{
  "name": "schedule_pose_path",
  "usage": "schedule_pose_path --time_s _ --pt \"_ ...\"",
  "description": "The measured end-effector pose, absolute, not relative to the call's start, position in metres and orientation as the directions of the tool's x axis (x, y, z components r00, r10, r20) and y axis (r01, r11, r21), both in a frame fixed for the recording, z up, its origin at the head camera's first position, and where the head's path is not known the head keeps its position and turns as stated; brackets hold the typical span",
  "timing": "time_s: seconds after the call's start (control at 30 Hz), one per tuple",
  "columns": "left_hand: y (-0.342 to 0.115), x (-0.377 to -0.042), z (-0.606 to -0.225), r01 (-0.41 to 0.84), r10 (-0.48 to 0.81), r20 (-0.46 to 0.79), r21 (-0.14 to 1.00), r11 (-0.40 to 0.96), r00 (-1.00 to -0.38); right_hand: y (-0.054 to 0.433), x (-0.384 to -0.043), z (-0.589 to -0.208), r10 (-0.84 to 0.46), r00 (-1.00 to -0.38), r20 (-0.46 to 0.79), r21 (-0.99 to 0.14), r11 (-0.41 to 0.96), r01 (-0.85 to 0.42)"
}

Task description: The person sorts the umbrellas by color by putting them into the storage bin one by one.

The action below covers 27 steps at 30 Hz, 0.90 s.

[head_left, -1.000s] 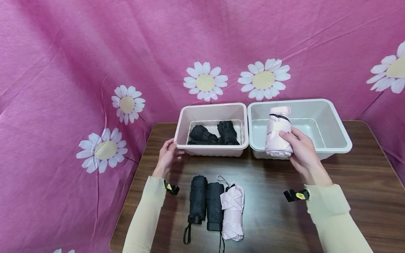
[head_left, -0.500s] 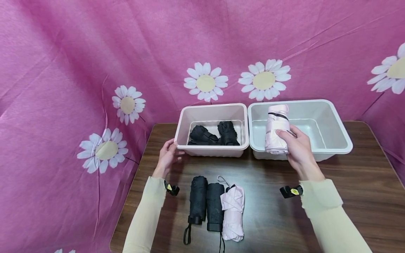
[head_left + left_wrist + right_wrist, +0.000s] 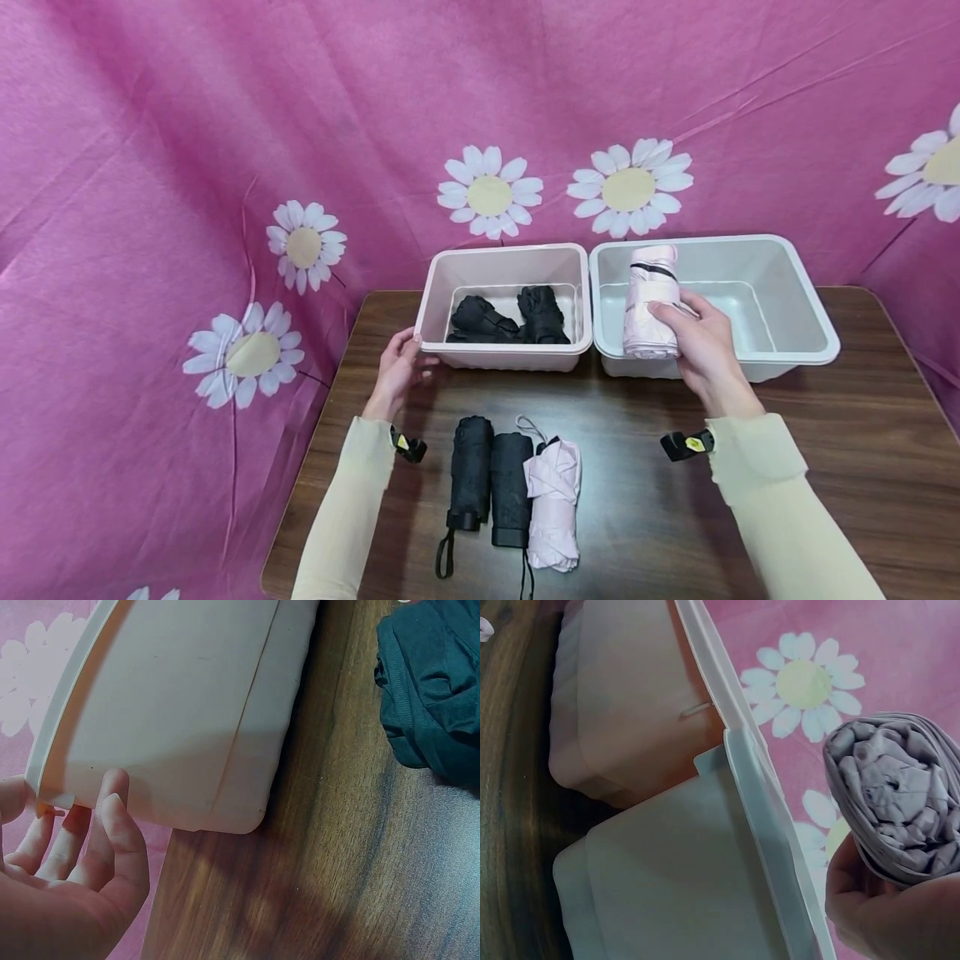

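Note:
My right hand [image 3: 701, 342] grips a folded pale pink umbrella [image 3: 651, 304] with a black band. It holds the umbrella over the left part of the grey-white bin [image 3: 795, 357]. The umbrella's bunched end [image 3: 896, 791] faces the camera in the right wrist view. At the front left corner of the pinkish-white bin [image 3: 510, 358], my left hand [image 3: 397, 371] pinches the rim, thumb on the rim and fingers beneath it, as the left wrist view shows. Black folded umbrellas [image 3: 542, 315] lie inside that bin.
Two black folded umbrellas, one on the left [image 3: 470, 471] and one in the middle [image 3: 512, 492], lie beside another pink umbrella [image 3: 555, 504] on the brown wooden table [image 3: 630, 500]. The bins stand side by side before a pink flowered cloth [image 3: 375, 100].
My right hand has moved slightly left and away from me with the pink umbrella, over the same bin. My left hand stays at the bin's corner.

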<state>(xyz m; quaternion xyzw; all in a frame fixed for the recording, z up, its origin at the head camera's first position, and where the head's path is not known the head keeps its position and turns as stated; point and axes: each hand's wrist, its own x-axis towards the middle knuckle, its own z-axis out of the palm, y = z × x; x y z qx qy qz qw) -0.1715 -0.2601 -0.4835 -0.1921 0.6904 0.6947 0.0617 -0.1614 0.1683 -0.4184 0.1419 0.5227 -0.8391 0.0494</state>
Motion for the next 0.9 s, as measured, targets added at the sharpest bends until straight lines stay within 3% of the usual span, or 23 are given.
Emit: schedule_pose_path --time_s 0.9 --pt "-0.261 -0.17 -0.48 -0.362 -0.169 -0.361 0.932 -0.03 -0.917 0.166 -0.177 -0.427 0.13 -0.94 -0.314 -0.934 -0.221 0.281"
